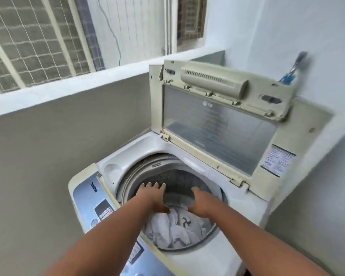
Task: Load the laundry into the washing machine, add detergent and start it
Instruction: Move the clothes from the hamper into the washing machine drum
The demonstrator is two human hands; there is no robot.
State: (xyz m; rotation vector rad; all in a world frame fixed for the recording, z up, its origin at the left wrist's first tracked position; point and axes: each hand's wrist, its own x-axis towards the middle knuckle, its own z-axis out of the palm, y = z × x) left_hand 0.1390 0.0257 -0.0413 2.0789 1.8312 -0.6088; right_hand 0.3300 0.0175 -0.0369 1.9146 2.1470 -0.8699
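Both grips empty over laundry [177, 230].

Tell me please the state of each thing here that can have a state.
Lid: open, folded and raised at the back.
Drum: partly filled, far side bare.
Laundry: inside the drum, crumpled at its near side.
Left hand: open, fingers spread, over the drum, holds nothing.
Right hand: open, over the drum, holds nothing.
Panel: display too blurred to tell on or off.
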